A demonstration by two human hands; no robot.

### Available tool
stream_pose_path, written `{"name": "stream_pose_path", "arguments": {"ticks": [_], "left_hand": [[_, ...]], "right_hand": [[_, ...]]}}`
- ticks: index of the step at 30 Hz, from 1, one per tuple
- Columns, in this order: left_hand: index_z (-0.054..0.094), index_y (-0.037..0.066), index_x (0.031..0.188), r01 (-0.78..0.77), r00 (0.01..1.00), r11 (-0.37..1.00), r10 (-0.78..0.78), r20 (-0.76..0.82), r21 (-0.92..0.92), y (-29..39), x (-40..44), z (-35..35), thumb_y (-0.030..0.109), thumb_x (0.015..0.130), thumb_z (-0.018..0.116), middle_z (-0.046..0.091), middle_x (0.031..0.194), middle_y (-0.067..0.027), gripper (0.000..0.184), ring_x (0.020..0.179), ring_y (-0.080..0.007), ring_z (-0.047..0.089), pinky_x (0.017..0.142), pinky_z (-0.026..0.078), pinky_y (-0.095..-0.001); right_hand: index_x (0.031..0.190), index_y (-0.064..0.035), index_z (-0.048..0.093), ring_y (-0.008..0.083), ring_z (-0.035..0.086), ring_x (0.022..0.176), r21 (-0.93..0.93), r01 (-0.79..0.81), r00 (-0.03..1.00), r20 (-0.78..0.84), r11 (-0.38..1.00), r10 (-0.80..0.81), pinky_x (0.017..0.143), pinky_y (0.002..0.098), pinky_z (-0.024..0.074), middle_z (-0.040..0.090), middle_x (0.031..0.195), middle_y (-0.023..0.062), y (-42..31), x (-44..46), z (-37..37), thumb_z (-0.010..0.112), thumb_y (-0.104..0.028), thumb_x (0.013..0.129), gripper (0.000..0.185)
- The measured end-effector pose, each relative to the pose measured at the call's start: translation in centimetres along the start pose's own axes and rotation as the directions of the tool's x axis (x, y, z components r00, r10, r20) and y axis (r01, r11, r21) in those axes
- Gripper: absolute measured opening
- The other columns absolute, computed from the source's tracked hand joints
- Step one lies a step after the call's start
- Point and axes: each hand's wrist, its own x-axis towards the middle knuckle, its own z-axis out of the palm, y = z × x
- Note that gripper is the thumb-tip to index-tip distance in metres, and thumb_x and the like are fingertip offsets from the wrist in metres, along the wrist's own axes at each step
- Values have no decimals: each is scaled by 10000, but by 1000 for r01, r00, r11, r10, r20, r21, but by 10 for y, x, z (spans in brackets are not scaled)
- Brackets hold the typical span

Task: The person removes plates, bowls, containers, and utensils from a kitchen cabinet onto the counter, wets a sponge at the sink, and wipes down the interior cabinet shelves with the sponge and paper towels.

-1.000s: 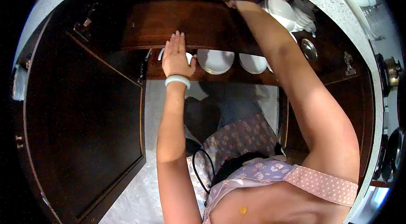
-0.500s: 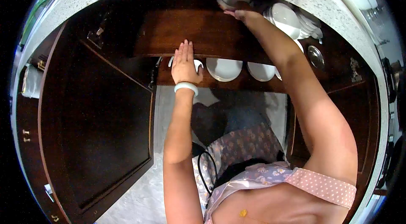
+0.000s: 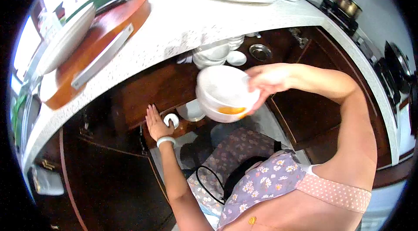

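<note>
A lidded pot [image 3: 348, 6] (rather brassy) sits on the stove [image 3: 332, 13].

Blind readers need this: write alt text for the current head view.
Right hand holding what look like two stacked white bowls, orange-marked, at an open cabinet; left hand spread at the edge of a shelf, white dishes inside.

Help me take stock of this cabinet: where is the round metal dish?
In the head view, the round metal dish is inside the open cabinet, right of centre, beside a small white dish and above the right hand.
</note>
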Motion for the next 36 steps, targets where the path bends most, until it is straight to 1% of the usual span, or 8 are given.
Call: {"name": "stream_pose_path", "arguments": {"ticks": [3, 9, 11, 19, 25, 27, 32, 36], "left_hand": [[178, 35, 1438, -11, 1000, 997, 11, 5, 78, 13, -3, -15, 277, 681, 660, 197, 1501, -107, 930, 1390, -229, 175, 1135, 145, -356], [136, 57, 1454, 16, 994, 987, -33, 102, 163, 19, -6, -20, 294, 693, 663, 131, 1523, -85, 955, 1396, -210, 157, 1135, 142, -334], [137, 58, 1454, 21, 995, 986, -38, 96, 166, 19, -8, -21, 293, 697, 659, 129, 1524, -83, 949, 1396, -211, 157, 1134, 143, -333], [151, 50, 1449, 4, 1000, 990, -6, 12, 138, 13, -14, -10, 262, 683, 658, 187, 1505, -106, 943, 1389, -235, 180, 1135, 148, -353], [146, 45, 1445, 58, 993, 984, -73, 89, 166, 22, -12, -20, 267, 689, 682, 201, 1499, -109, 953, 1388, -232, 179, 1139, 121, -341], [149, 44, 1444, 57, 994, 986, -71, 88, 158, 23, -12, -21, 269, 690, 683, 201, 1500, -108, 951, 1388, -230, 180, 1139, 122, -339], [180, 49, 1436, 55, 996, 987, -65, 61, 154, 22, -12, -19, 270, 691, 661, 208, 1498, -99, 915, 1385, -236, 189, 1140, 133, -346], [190, 48, 1432, 41, 998, 994, -45, 37, 98, 13, -12, -11, 232, 651, 680, 218, 1493, -109, 940, 1380, -239, 200, 1140, 143, -350]], "right_hand": [[1213, 55, 470, 345, 627, 967, -54, 124, 985, -112, 991, -129, 865, 491, 517, 599, 1112, 216, -7, -98, -24, 564, -188, 852, 445], [1175, 126, 411, 404, 645, 861, -188, 278, 730, -596, 942, -335, 743, 339, 588, 578, 1077, 290, -37, -211, -76, 517, -59, 758, 469], [1191, 172, 332, 370, 659, 817, -192, 338, 663, -647, 921, -378, 681, 263, 605, 541, 1047, 344, -50, -226, -93, 469, -44, 792, 473], [1271, 148, 284, 424, 591, 979, -268, 484, 404, -775, 833, -485, 770, 279, 590, 409, 1215, 320, -92, -234, -200, 384, -151, 946, 453], [1180, 113, 471, 326, 637, 919, -388, 567, 414, -628, 726, -659, 712, 274, 593, 556, 1058, 310, -168, -212, -202, 408, -204, 955, 394], [1178, 120, 442, 346, 625, 917, -183, 569, 598, -577, 802, -556, 723, 327, 588, 565, 1065, 294, -219, -185, -204, 398, -223, 954, 412], [1165, 121, 448, 360, 603, 986, -181, 411, 740, -507, 894, -443, 719, 311, 591, 556, 1090, 287, -296, -93, -173, 316, -157, 958, 372], [1095, 198, 442, 318, 656, 792, -364, 142, 785, -525, 920, -329, 619, 262, 588, 599, 989, 307, -321, -37, -170, 314, -224, 969, 458]]}}
